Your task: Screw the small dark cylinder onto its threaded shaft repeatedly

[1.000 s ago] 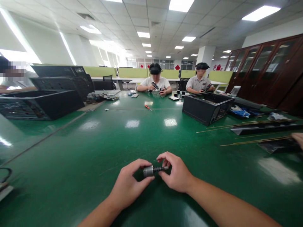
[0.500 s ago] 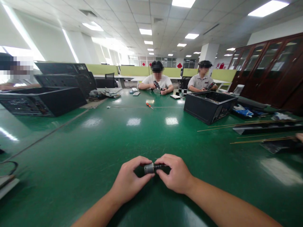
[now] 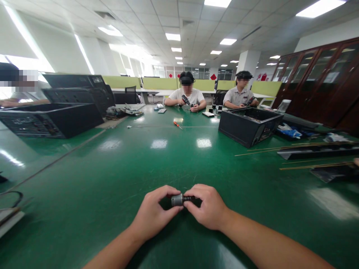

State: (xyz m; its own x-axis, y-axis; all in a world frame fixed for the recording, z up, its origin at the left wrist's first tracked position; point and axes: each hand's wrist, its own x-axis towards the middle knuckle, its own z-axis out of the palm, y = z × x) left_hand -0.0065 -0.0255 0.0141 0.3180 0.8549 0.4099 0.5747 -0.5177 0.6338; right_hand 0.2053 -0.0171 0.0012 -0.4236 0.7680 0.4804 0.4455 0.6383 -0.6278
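Note:
Between my hands, just above the front of the green table, lies a small grey metal cylinder with a dark ribbed shaft, held level. My left hand grips the thick grey cylinder end between thumb and fingers. On the other side, my right hand pinches the thin ribbed shaft, which looks like a spring or a thread; I cannot tell which. Part of the shaft is hidden behind the right fingers.
An orange screwdriver lies on the green table. Black computer cases stand right and left. Thin brass-coloured rods lie at the right. Two people sit opposite with power drills; another person is at far left.

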